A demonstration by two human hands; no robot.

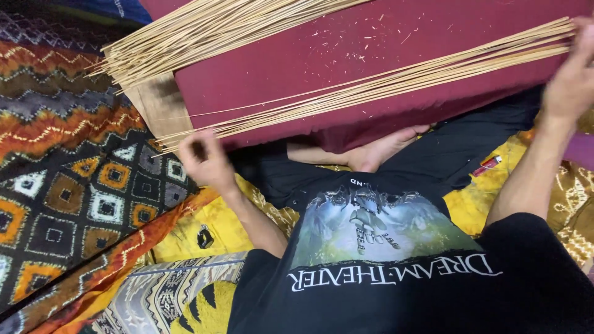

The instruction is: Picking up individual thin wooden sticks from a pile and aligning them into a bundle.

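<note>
Our left hand [203,158] pinches one end of a bundle of thin sticks [371,89] lying across the maroon board [383,43], our right hand [575,74] gripping the other end.

Black graphic tee [396,272], bare forearms

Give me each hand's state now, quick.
Left hand: closed on the near end of the thin sticks.
Right hand: on the far end of the same sticks; grip blurred, cannot be told.
</note>
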